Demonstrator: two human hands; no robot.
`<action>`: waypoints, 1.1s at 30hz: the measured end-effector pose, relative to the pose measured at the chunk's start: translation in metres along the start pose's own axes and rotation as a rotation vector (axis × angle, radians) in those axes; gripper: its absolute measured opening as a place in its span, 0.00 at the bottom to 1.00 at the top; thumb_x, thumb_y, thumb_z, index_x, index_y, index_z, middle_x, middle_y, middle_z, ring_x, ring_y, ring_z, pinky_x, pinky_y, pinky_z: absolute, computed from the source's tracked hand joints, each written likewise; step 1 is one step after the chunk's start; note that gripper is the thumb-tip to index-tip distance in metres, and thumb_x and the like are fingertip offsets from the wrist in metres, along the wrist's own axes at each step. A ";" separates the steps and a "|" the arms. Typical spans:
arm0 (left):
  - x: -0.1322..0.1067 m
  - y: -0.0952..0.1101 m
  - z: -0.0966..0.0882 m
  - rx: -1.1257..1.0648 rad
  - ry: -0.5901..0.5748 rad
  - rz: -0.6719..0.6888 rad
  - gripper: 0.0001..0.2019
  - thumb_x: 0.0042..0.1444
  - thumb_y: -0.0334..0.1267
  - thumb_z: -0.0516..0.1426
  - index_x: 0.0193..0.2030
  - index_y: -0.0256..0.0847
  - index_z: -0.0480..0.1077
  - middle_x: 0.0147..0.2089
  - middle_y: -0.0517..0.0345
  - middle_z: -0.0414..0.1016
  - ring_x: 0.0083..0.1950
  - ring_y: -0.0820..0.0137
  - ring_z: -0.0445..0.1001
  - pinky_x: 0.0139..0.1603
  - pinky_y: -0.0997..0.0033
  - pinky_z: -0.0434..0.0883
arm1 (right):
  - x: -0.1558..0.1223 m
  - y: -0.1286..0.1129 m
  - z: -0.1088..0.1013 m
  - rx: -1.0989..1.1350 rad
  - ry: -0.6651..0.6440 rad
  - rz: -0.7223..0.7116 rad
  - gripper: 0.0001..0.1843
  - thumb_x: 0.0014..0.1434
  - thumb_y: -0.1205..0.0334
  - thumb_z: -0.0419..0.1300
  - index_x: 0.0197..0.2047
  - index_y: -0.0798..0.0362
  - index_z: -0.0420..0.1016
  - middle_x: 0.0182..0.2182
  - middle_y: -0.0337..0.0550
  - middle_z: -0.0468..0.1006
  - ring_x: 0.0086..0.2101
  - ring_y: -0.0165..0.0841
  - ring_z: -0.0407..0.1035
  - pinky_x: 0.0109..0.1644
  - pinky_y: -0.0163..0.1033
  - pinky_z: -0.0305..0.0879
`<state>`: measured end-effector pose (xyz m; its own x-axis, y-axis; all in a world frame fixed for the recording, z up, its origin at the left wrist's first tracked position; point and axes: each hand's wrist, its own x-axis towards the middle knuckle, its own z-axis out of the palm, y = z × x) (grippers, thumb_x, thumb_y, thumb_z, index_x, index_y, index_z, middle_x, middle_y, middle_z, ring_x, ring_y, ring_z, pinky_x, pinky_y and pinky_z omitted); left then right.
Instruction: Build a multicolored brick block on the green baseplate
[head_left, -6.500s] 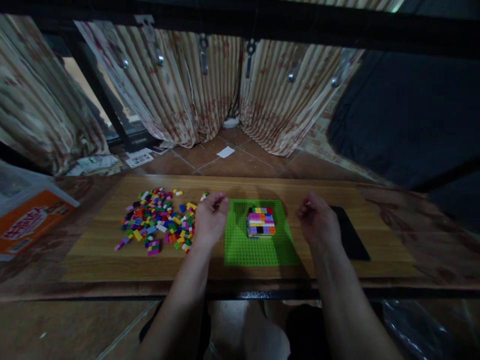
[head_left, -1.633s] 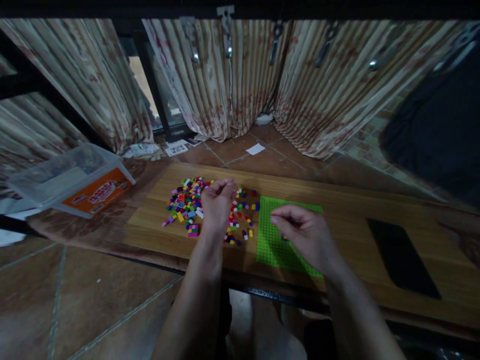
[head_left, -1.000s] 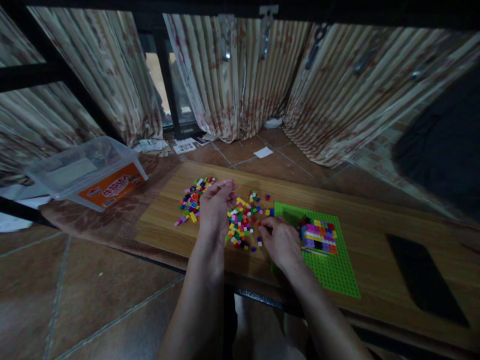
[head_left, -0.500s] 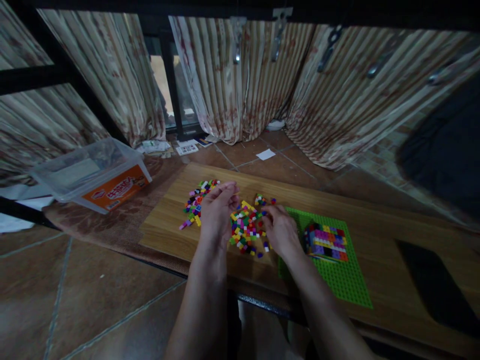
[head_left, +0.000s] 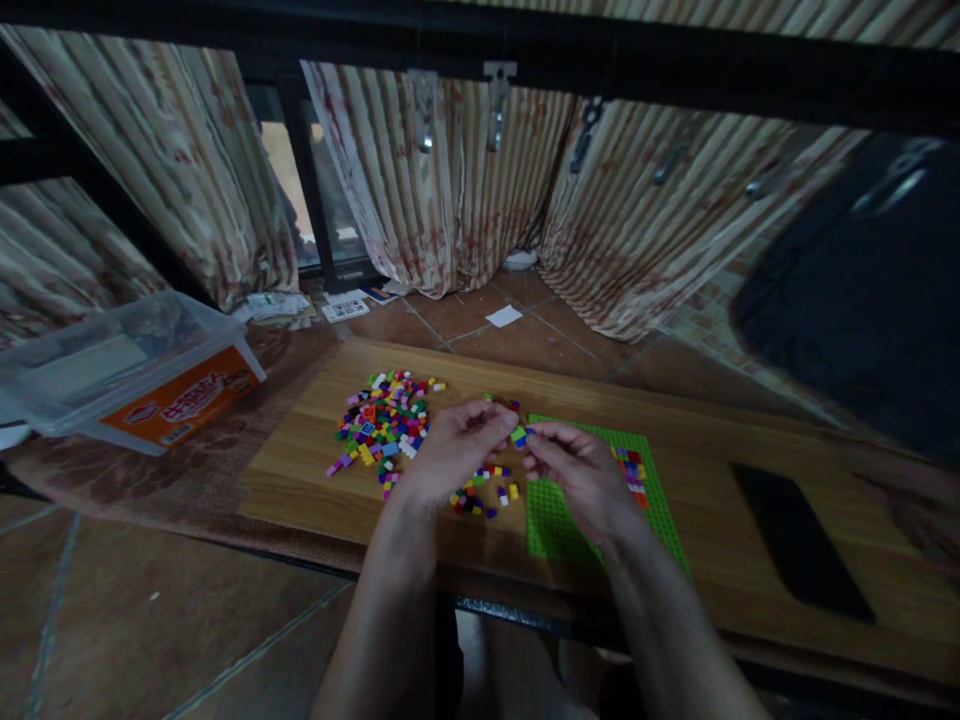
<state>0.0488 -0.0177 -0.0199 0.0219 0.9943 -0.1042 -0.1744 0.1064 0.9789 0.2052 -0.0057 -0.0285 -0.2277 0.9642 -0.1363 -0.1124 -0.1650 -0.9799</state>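
My left hand (head_left: 459, 448) is closed in a pinch on a small green-and-blue toy brick piece (head_left: 518, 436). Against its right side are the fingertips of my right hand (head_left: 581, 472), which pinch a small blue brick (head_left: 529, 432). Whether the pieces are joined cannot be made out. Under my right hand lies a green studded baseplate (head_left: 555, 525). A multicoloured brick structure (head_left: 631, 475) on the plate is mostly hidden by that hand. Loose bricks (head_left: 386, 425) are heaped left of my left hand, and a smaller scatter of bricks (head_left: 472, 497) lies between my wrists.
The wooden board (head_left: 300, 480) carries everything, with a black flat object (head_left: 801, 540) at its right. A clear plastic box (head_left: 180, 390) with an orange label stands at the left. Another person in dark clothing (head_left: 855, 290) is at the right. Striped curtains (head_left: 480, 190) hang behind.
My hands have come together over the baseplate's left edge, my left hand moving right from the large heap. The green-and-blue piece now shows between them. The whole view has shifted.
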 end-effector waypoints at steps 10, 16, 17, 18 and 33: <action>0.004 -0.004 0.032 0.017 0.006 0.011 0.08 0.45 0.40 0.64 0.29 0.36 0.75 0.22 0.61 0.71 0.23 0.77 0.67 0.26 0.78 0.65 | -0.004 0.003 -0.015 -0.121 0.028 -0.119 0.14 0.51 0.51 0.66 0.32 0.53 0.76 0.23 0.38 0.77 0.25 0.28 0.69 0.29 0.33 0.68; 0.007 -0.001 0.036 -0.193 0.146 0.017 0.12 0.39 0.40 0.68 0.27 0.36 0.74 0.23 0.60 0.72 0.24 0.76 0.69 0.26 0.76 0.67 | -0.011 -0.012 -0.037 -0.150 0.039 -0.064 0.16 0.48 0.49 0.68 0.30 0.54 0.75 0.19 0.36 0.73 0.21 0.28 0.67 0.27 0.35 0.67; 0.008 0.000 0.035 -0.223 0.176 0.025 0.12 0.38 0.40 0.69 0.27 0.36 0.74 0.24 0.60 0.72 0.24 0.76 0.70 0.26 0.76 0.68 | -0.012 -0.017 -0.045 -0.139 0.056 -0.055 0.17 0.47 0.48 0.68 0.30 0.54 0.75 0.19 0.36 0.74 0.21 0.28 0.68 0.27 0.35 0.68; 0.009 0.000 0.033 -0.232 0.200 0.032 0.12 0.38 0.40 0.69 0.27 0.36 0.74 0.25 0.60 0.73 0.24 0.75 0.70 0.27 0.76 0.68 | -0.014 -0.022 -0.055 -0.123 0.073 -0.051 0.17 0.47 0.48 0.68 0.30 0.54 0.76 0.20 0.37 0.74 0.22 0.28 0.69 0.28 0.35 0.68; 0.018 -0.019 0.053 0.136 0.124 -0.058 0.07 0.45 0.40 0.64 0.30 0.39 0.77 0.23 0.60 0.72 0.23 0.75 0.69 0.24 0.77 0.65 | -0.028 -0.027 -0.152 -0.359 0.152 0.102 0.15 0.43 0.56 0.71 0.34 0.55 0.80 0.25 0.39 0.80 0.24 0.27 0.71 0.28 0.34 0.70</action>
<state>0.1045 -0.0020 -0.0314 -0.0947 0.9802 -0.1738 -0.0418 0.1705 0.9845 0.3612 0.0032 -0.0202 -0.0710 0.9708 -0.2290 0.2547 -0.2044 -0.9452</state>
